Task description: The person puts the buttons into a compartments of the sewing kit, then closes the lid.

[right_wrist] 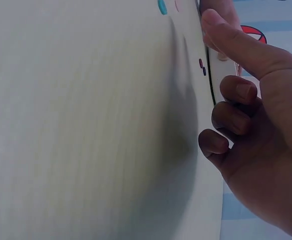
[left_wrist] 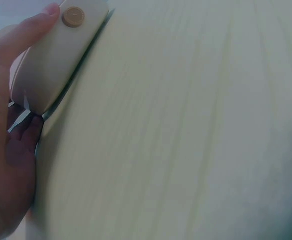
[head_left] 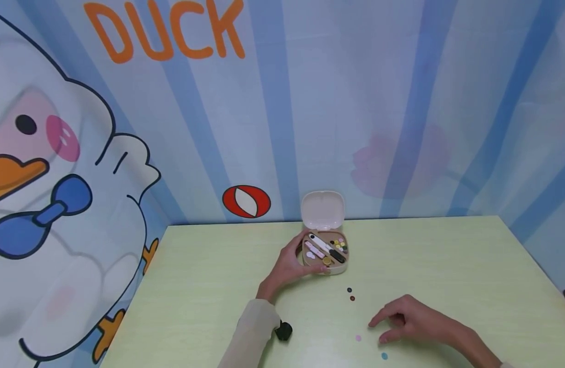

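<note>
A small open sewing-kit case (head_left: 339,269) stands at the back of the table, its pale lid (head_left: 323,210) raised. My left hand (head_left: 288,265) grips the case from its left side, the thumb along the front wall beside a round brown knob (left_wrist: 73,17). Inside lie a white-and-black stick-shaped tool (head_left: 327,248), pink pieces (head_left: 313,249), a gold disc (head_left: 326,260) and several small buttons (head_left: 339,244). My right hand (head_left: 416,322) hovers over the front right, thumb and forefinger apart, other fingers loosely bent, holding nothing. Close to it are a pink button (head_left: 358,338) and a teal button (head_left: 384,356).
Two small dark buttons, one bluish (head_left: 349,290) and one reddish (head_left: 352,298), lie in front of the case. A black faceted object (head_left: 284,331) is beside the left sleeve (head_left: 252,332). Behind the pale table (head_left: 209,286) hangs a blue striped backdrop (head_left: 310,102).
</note>
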`<state>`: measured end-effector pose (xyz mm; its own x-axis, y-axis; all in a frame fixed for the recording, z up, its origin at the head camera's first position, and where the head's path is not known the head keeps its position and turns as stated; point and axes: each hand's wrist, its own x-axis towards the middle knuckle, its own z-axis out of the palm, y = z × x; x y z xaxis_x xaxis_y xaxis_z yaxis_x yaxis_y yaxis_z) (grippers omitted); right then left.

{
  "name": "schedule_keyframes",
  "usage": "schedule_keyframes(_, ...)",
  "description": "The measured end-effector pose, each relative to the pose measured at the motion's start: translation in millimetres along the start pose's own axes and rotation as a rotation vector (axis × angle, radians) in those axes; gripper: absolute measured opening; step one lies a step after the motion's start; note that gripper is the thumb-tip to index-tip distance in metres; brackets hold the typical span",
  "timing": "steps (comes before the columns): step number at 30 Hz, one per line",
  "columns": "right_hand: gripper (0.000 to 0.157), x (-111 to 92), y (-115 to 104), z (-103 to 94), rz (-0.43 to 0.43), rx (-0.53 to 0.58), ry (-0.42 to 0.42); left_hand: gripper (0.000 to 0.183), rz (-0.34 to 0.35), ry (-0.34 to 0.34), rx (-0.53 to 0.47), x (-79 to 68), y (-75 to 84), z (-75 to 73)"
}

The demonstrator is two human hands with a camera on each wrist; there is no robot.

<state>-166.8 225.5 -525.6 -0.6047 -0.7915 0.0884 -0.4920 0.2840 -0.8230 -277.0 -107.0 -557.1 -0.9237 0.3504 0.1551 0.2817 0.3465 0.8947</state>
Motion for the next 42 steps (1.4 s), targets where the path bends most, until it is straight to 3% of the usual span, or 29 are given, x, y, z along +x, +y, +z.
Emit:
schedule_keyframes(8, 0.025, -15, -1, 12.7, -0.007, -0.017, -0.007, 0.106, 0.010, -0.001, 0.000, 0.1, 2.3, -1.5)
schedule_keyframes(17, 0.013, -18, -3, 20.1, -0.067, 0.008, 0.017, 0.106, 0.005, -0.001, 0.006, 1.1, 3.6, -1.5)
schedule_keyframes(21, 0.012, -18, -4, 20.4, -0.031, 0.006, 0.008, 0.107, 0.001, 0.001, 0.015, 1.2, 2.7, -1.7)
schedule_keyframes(29, 0.013, -21, -10, 20.5, 0.121, 0.076, -0.015, 0.105, 0.002, 0.002, 0.006, 0.3, 4.0, -0.9)
schedule_keyframes(37, 0.010, -23, -6, 22.0, 0.063, 0.067, 0.000, 0.105, -0.017, 0.001, 0.014, -0.5, 2.2, 0.9)
schedule_keyframes(42, 0.008, -19, -8, 21.1, 0.122, 0.063, -0.038, 0.105, -0.021, -0.004, 0.011, -0.2, 1.3, 1.2)
